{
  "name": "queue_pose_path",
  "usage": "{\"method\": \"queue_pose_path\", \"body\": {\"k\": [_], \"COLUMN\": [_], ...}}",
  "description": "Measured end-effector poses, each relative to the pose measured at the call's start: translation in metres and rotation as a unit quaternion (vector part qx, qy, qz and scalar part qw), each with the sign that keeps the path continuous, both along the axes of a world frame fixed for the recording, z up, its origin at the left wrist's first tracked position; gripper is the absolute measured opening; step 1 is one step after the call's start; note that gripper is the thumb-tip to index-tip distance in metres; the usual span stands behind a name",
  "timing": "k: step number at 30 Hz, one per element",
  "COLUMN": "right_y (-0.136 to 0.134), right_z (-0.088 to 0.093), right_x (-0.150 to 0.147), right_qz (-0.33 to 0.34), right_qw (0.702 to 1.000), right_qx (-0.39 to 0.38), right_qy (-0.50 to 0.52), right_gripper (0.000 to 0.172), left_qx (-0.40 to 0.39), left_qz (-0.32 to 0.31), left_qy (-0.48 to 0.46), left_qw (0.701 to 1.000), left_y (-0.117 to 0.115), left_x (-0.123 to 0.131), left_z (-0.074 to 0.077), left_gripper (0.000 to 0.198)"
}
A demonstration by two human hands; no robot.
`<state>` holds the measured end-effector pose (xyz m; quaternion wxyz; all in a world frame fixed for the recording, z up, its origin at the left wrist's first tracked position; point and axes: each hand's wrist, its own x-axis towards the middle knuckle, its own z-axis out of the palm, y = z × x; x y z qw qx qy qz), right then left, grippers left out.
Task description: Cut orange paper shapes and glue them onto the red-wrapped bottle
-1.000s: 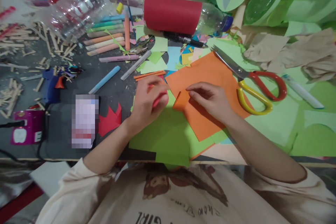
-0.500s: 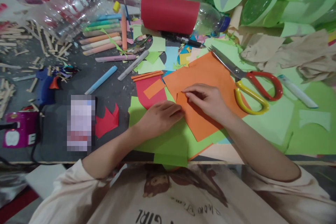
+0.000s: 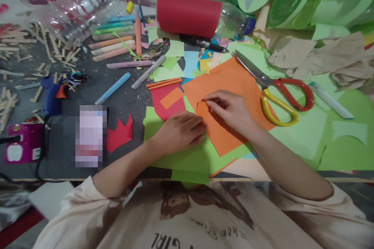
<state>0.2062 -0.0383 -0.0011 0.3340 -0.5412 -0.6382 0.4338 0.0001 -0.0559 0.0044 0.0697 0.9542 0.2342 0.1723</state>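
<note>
Orange paper (image 3: 230, 79) lies in the middle of the surface (image 3: 122, 101), on top of green sheets (image 3: 187, 157), and both my hands are on it. My right hand (image 3: 230, 111) has its grip pinched together on a turned-over flap near the sheet's middle, thumb and fingertips closed on the folded edge. My left hand (image 3: 181, 130) rests knuckles-up just beside it, fingertips pressing down at the sheet's left edge; its grip is loose and clamped on nothing.

As I judge it, the fold is begun but not finished: the flap is brought over, yet the crease looks soft and is not pressed flat along its whole length. Most of the sheet is plain and flat, with no other fold that I can make out. The scissors (image 3: 280, 99) lie untouched just to the right of my right hand, blades resting on the orange sheet. A red piece (image 3: 163, 113) carrying a small orange strip sits just beyond my left hand
</note>
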Motion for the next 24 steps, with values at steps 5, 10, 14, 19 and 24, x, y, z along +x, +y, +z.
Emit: {"method": "queue_pose_path", "body": {"k": [5, 10, 14, 19, 24], "right_y": [0.000, -0.001, 0.001, 0.000, 0.008], "right_z": [0.001, 0.001, 0.002, 0.002, 0.006], "right_x": [-0.001, -0.003, -0.005, -0.006, -0.005], "right_qz": [-0.007, -0.016, -0.024, -0.025, 0.003], "right_qw": [1.000, 1.000, 1.000, 1.000, 0.998], "right_qx": [-0.006, -0.003, -0.008, -0.007, 0.016], "right_qy": [0.007, 0.013, 0.010, -0.001, -0.060], "right_gripper": [0.010, 0.010, 0.008, 0.008, 0.009], "left_qx": [0.024, 0.025, 0.023, 0.011, 0.024], "left_qz": [0.012, 0.024, 0.037, 0.035, 0.057], "left_qy": [-0.010, -0.015, -0.007, 0.008, 0.019], "left_qw": [1.000, 0.999, 0.999, 0.999, 0.998], "left_y": [-0.003, -0.006, -0.009, -0.011, -0.014], "left_x": [0.002, 0.005, 0.006, 0.006, 0.007], "left_z": [0.000, 0.003, 0.004, 0.002, 0.003], "left_gripper": [0.020, 0.018, 0.018, 0.017, 0.017]}}
